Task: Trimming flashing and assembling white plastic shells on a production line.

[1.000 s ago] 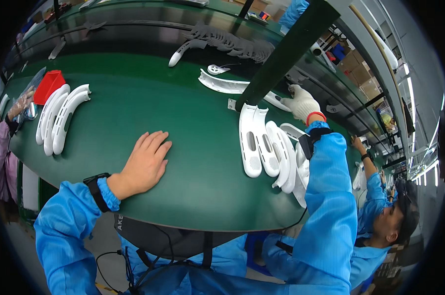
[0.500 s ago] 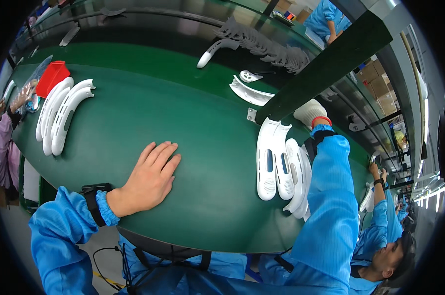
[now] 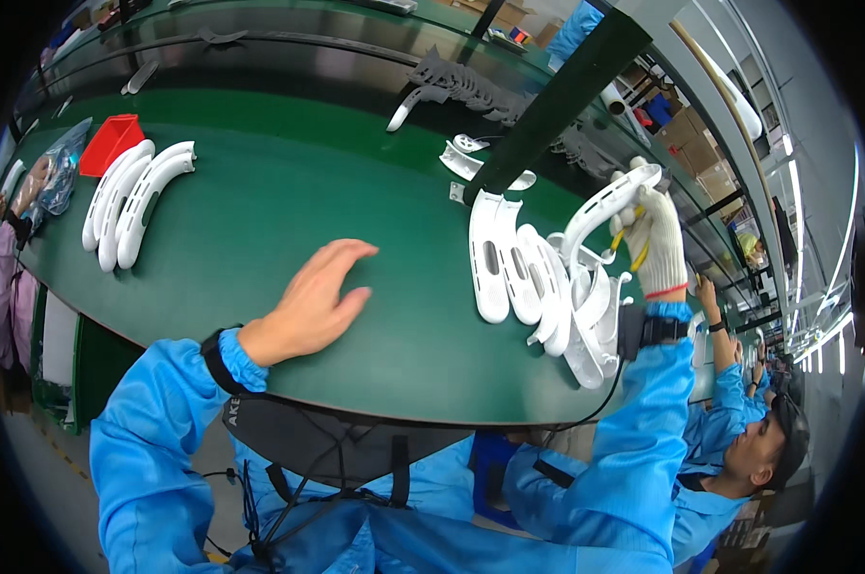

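My right hand [image 3: 660, 239], in a white knit glove, is closed round a curved white plastic shell [image 3: 593, 212], raised over the right part of the table. A yellow-handled hand tool [image 3: 640, 256], perhaps pliers, sits in the same hand; its working end is hard to make out. Below the shell lies a pile of similar white shells [image 3: 585, 330], some overlapping. Just left of the pile, two shells [image 3: 490, 277] lie side by side. My bare left hand [image 3: 310, 304] is over the middle of the green table [image 3: 375, 354], empty, its fingers stretched out and thumb apart.
Several white shells [image 3: 136, 210] lie at the left beside a red bin [image 3: 113, 143]. A dark green post [image 3: 561, 105] rises at the table's far side, near loose white parts [image 3: 461, 161] and a row of grey pieces [image 3: 470, 88]. Co-workers [image 3: 738, 469] sit at the right.
My right hand has come from behind the post toward me and now lifts a white shell, with the yellow-handled tool showing. My left hand has turned, its thumb now spread from the fingers.
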A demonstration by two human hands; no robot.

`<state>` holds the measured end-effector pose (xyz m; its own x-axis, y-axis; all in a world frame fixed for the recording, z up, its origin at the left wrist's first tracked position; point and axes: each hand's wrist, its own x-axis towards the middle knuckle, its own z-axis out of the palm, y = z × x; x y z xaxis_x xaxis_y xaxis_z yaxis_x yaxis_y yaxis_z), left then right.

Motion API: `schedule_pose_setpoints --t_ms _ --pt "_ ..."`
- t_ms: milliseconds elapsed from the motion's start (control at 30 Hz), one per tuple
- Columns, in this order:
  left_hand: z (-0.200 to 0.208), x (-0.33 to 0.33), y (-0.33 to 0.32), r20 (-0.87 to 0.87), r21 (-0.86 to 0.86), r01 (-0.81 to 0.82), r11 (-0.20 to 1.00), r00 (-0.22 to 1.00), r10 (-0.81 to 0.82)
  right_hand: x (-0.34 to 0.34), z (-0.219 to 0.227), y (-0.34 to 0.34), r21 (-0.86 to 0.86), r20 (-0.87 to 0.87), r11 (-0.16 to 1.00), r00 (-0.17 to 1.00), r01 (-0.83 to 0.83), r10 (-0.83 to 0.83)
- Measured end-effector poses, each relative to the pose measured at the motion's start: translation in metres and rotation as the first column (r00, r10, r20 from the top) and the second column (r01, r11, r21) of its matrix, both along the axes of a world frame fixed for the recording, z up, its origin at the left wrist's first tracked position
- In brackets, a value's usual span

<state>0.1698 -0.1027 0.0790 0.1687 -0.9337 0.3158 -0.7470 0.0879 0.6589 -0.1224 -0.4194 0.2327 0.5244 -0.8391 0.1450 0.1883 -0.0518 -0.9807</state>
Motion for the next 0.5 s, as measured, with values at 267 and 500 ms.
schedule_pose_setpoints --t_ms 267,500 --pt "0.03 -0.075 -0.011 -0.981 -0.165 0.534 0.829 -0.174 -0.084 0.057 -0.075 0.172 0.21 0.205 0.909 0.926 -0.359 0.318" --pt "-0.009 -0.09 0.082 -0.998 0.061 0.386 0.92 0.003 0.065 0.066 -0.124 0.206 0.288 0.095 0.956 0.995 -0.049 0.023"
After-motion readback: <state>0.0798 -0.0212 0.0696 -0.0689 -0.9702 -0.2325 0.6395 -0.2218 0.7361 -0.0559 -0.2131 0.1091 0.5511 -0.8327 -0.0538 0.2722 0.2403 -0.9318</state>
